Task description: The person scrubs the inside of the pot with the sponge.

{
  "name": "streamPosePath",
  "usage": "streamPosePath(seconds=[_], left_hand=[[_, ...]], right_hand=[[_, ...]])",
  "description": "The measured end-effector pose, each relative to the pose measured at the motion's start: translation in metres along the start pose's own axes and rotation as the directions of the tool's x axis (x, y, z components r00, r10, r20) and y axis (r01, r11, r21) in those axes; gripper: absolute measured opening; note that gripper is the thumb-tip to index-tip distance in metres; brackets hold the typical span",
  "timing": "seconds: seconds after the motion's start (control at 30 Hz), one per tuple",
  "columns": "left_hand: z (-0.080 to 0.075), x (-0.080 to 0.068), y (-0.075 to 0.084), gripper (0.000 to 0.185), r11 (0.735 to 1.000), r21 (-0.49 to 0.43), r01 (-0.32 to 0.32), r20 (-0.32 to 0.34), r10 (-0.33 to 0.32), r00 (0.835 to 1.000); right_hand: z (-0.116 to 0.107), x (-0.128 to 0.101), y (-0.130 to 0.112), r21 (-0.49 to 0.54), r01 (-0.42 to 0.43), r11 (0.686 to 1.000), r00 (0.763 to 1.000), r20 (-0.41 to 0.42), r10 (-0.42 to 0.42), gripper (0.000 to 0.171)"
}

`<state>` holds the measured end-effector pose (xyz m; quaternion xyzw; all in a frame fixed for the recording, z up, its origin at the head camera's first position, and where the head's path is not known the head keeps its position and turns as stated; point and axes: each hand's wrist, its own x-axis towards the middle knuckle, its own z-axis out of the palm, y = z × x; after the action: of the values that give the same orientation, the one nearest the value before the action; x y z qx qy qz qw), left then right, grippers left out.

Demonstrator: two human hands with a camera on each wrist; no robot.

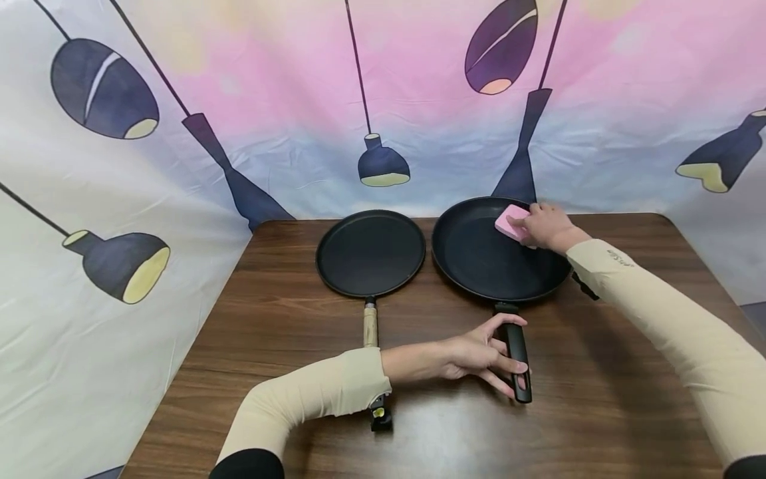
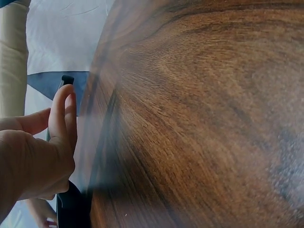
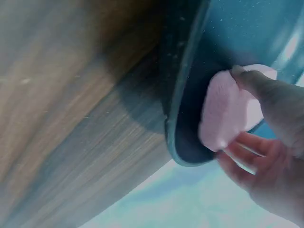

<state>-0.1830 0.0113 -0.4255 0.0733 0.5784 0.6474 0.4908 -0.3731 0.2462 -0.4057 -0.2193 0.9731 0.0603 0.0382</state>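
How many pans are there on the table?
2. The flat pan lies at the left, untouched. The bigger pan lies at the right; the left hand holds its handle, the right hand presses a sponge inside it.

This looks like a staged recording corner rather than a real kitchen: a printed fabric backdrop (image 1: 383, 86) of hanging lamps on pink and pale blue wraps round a small wooden table (image 1: 287, 332). Only a frying pan (image 1: 491, 263) and a flat griddle pan (image 1: 370, 253) suggest cooking.
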Motion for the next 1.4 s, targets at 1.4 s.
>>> streamPosePath(seconds=[1.4], left_hand=[[0.007,0.004,-0.005,0.068,1.0,-0.017,-0.018,-0.029,0.017,0.999]], right_hand=[[-0.007,0.002,0.003,0.33,0.007,0.944,0.991,0.123,-0.051,0.051]])
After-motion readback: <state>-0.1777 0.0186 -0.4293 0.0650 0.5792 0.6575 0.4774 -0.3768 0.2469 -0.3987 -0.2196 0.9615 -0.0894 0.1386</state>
